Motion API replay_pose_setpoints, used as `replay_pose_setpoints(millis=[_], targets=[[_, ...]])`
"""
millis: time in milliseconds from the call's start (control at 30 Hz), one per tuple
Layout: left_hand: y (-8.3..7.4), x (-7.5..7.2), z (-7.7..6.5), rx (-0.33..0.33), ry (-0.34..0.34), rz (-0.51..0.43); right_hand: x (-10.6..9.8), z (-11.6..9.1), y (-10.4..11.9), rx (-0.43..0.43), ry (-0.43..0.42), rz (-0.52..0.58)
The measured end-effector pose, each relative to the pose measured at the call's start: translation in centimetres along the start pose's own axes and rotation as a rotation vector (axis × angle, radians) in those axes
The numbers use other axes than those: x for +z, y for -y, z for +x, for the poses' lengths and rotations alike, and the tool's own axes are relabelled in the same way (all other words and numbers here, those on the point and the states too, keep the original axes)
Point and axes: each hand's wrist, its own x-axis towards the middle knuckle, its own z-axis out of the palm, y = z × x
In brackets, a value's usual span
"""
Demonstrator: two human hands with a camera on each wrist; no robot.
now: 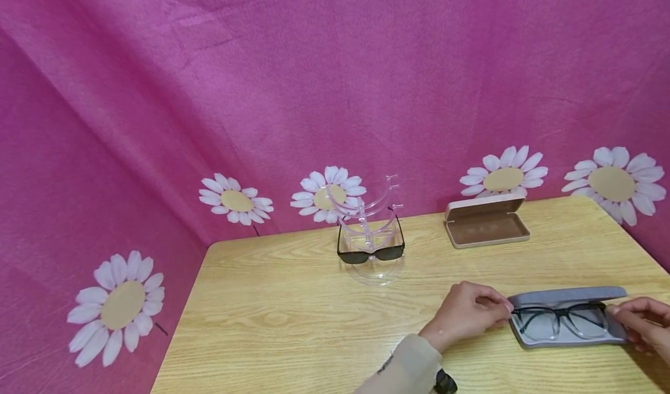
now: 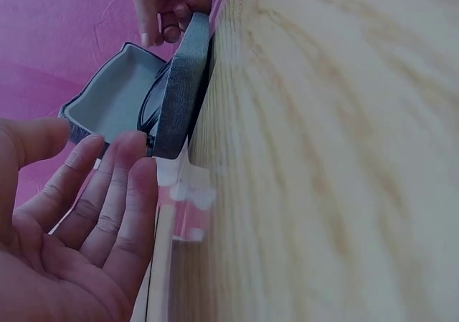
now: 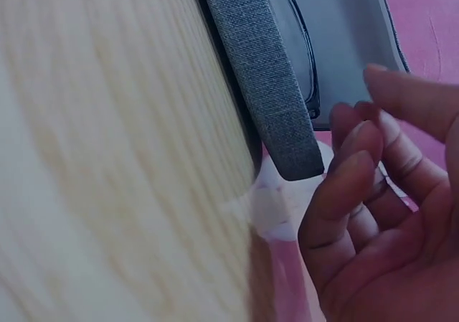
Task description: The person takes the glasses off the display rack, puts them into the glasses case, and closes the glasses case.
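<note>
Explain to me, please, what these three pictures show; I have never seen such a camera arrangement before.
No robot is here: a person works with two bare hands, the left hand and the right hand. The wide picture comes from a camera on the head, looking forward and down. The other two come from cameras on the wrists, each looking at its own hand, so the table looks tilted there.

On the light wooden table lies an open grey fabric-covered case, holding eyeglasses with black upper rims. Further back are an open pale case with brown lining and a clear plastic stand bearing black sunglasses.

The hands are at opposite ends of the grey case. Neither plainly grips anything; whether fingertips touch the eyeglasses is unclear.
</note>
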Motion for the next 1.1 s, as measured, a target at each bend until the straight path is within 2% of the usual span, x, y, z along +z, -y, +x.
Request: replay_pose_setpoints(millis=[200, 367, 500, 600, 667, 767, 900, 933, 1000, 1100], targets=[[-0.1, -0.7, 0.0, 0.045, 0.015, 0.005, 0.0, -0.2, -0.5, -0.162, 0.04, 0.018], [0.0, -1.4, 0.1, 0.086, 0.013, -0.036, 0.2, -0.5, -0.2, -0.159, 0.028, 0.036], [0.0, -2.2, 0.0, 0.107, 0.021, -0.088, 0.6, -0.6, -0.1, -0.177, 0.098, 0.234], [0.0, -3.0, -0.2, 0.136, 0.028, -0.065, 0.6, -0.7, 0.1, -0.209, 0.163, 0.366], [0.0, -3.7, -0.3, 0.153, 0.024, -0.038, 0.6, -0.7, 0.5, -0.232, 0.188, 0.387], [0.0, -4.7, -0.5, 0.17, 0.015, -0.023, 1.1, -1.1, 2.0, -0.237, 0.165, 0.229], [0.5, -5.7, -1.1, 0.178, 0.01, -0.035, 2.3, -2.4, 4.5, -0.183, 0.145, -0.053], [0.6, -6.0, -1.3, 0.178, 0.011, -0.038, 2.6, -2.7, 5.1, -0.167, 0.159, -0.092], [1.0, -6.6, -1.7, 0.182, 0.013, -0.046, 3.3, -3.2, 6.0, -0.167, 0.201, -0.124], [1.4, -7.8, -2.3, 0.189, 0.008, -0.065, 4.1, -3.5, 7.0, -0.215, 0.264, -0.126]])
